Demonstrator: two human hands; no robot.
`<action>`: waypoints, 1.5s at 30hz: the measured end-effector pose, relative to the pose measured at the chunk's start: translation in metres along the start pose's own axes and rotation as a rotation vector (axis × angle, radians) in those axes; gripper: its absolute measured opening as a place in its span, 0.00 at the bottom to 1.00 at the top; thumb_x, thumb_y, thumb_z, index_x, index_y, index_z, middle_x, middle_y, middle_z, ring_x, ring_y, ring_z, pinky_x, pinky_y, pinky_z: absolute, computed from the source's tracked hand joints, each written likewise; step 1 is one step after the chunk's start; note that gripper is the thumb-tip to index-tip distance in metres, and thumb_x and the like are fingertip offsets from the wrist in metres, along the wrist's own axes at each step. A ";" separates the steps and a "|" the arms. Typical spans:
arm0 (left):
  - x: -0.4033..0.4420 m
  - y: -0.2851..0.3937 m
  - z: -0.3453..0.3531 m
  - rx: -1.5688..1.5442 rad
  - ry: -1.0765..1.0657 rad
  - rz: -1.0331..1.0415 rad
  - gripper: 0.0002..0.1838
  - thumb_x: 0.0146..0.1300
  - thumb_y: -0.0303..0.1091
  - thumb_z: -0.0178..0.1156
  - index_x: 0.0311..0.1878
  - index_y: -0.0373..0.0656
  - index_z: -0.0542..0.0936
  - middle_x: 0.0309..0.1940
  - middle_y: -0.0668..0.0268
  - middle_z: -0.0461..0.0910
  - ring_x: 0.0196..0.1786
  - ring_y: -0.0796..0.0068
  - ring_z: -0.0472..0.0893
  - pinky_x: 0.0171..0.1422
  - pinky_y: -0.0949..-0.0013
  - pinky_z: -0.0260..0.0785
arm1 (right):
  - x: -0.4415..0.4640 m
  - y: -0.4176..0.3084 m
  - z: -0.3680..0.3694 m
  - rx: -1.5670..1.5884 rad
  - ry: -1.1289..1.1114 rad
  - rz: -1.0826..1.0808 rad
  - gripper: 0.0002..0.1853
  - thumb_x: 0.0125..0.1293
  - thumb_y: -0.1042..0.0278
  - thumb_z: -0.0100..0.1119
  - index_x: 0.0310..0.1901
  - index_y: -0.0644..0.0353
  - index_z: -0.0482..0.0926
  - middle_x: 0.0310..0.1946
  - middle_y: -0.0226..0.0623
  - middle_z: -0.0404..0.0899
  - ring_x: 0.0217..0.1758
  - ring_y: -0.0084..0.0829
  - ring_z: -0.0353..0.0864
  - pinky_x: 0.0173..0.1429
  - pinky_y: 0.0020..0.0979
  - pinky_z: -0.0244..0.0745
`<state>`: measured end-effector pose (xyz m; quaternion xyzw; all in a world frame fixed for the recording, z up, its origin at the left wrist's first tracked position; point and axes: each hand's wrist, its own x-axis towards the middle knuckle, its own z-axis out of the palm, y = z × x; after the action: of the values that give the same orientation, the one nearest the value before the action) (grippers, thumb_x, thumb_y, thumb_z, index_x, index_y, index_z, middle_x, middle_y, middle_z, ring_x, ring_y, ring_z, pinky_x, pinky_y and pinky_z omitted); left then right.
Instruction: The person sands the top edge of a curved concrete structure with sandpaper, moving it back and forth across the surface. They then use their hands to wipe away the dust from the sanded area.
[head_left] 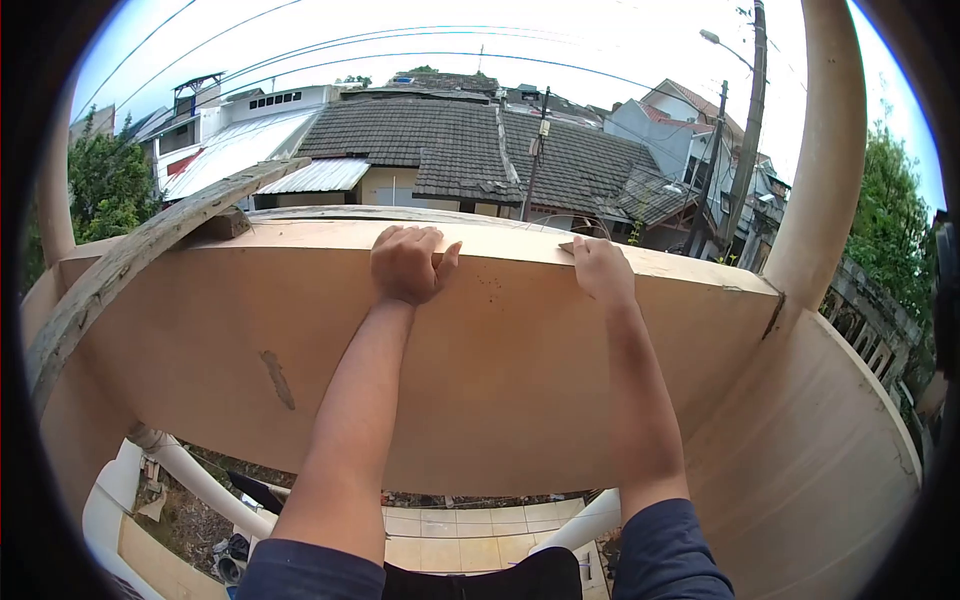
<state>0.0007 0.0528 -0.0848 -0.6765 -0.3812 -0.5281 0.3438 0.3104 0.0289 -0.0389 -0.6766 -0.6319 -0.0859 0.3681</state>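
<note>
A wide peach-painted concrete beam point(500, 370) runs across in front of me, with a flat top edge. My left hand point(410, 263) rests on that top edge at the middle, its fingers curled over it and the thumb sticking out to the side. Farther right, my right hand point(603, 268) is closed at the same edge. From its fingers a small, thin, dark flat piece point(567, 247) pokes out to the left, touching or just over the top surface; most of it is hidden, and its kind is unclear.
A weathered wooden plank point(150, 245) leans over the beam's left end. Round columns point(828, 140) rise at both sides. Below the beam is a drop to a tiled floor point(455, 535) with white pipes point(205, 485). Tiled roofs point(400, 130), utility poles and overhead wires lie beyond.
</note>
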 end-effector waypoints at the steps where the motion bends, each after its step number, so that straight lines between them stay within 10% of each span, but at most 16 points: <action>1: 0.001 0.002 -0.003 0.002 0.008 0.006 0.20 0.71 0.52 0.63 0.39 0.44 0.92 0.36 0.61 0.93 0.39 0.59 0.91 0.56 0.57 0.80 | 0.004 0.001 -0.003 0.019 -0.068 0.013 0.28 0.86 0.44 0.45 0.55 0.54 0.92 0.51 0.48 0.92 0.56 0.53 0.90 0.63 0.54 0.82; 6: -0.001 0.002 -0.003 0.003 -0.024 -0.035 0.21 0.69 0.53 0.64 0.40 0.43 0.92 0.36 0.60 0.93 0.39 0.58 0.91 0.56 0.57 0.80 | -0.024 -0.031 0.022 0.194 -0.189 -0.235 0.27 0.86 0.44 0.46 0.59 0.54 0.91 0.55 0.45 0.92 0.59 0.49 0.90 0.66 0.52 0.81; 8: -0.002 0.000 0.001 -0.007 0.031 -0.014 0.22 0.69 0.53 0.65 0.42 0.42 0.92 0.37 0.60 0.93 0.40 0.58 0.91 0.57 0.56 0.80 | -0.039 -0.029 0.039 0.186 0.162 -0.605 0.26 0.87 0.45 0.48 0.61 0.54 0.90 0.58 0.45 0.91 0.61 0.50 0.89 0.66 0.50 0.81; 15: -0.002 -0.001 0.001 -0.007 0.029 -0.027 0.23 0.69 0.53 0.64 0.46 0.41 0.93 0.42 0.59 0.94 0.43 0.59 0.92 0.58 0.57 0.81 | -0.017 -0.020 0.006 0.082 0.013 -0.012 0.25 0.86 0.47 0.48 0.54 0.56 0.91 0.51 0.48 0.92 0.56 0.53 0.89 0.68 0.52 0.77; 22: -0.005 0.000 0.006 -0.028 0.045 -0.018 0.23 0.69 0.53 0.64 0.48 0.41 0.93 0.46 0.58 0.94 0.44 0.60 0.92 0.60 0.57 0.80 | -0.034 -0.018 0.031 0.200 0.233 -0.453 0.25 0.86 0.48 0.48 0.54 0.57 0.92 0.49 0.49 0.92 0.55 0.52 0.89 0.66 0.51 0.78; 27: -0.005 -0.004 0.006 -0.050 0.067 -0.007 0.23 0.69 0.53 0.64 0.48 0.41 0.92 0.41 0.60 0.94 0.42 0.59 0.92 0.59 0.57 0.80 | -0.006 -0.009 0.015 0.086 0.012 0.002 0.26 0.86 0.47 0.45 0.54 0.52 0.93 0.50 0.48 0.92 0.54 0.53 0.89 0.63 0.51 0.80; 45: -0.005 -0.001 0.001 -0.059 0.038 -0.030 0.26 0.70 0.53 0.64 0.58 0.42 0.90 0.32 0.62 0.91 0.39 0.62 0.90 0.60 0.54 0.80 | -0.032 -0.001 0.013 0.156 0.143 -0.329 0.21 0.85 0.53 0.52 0.58 0.54 0.92 0.49 0.52 0.91 0.55 0.53 0.89 0.64 0.51 0.79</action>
<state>-0.0003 0.0535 -0.0898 -0.6704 -0.3691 -0.5569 0.3229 0.2993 0.0114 -0.0667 -0.5256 -0.7111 -0.1436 0.4444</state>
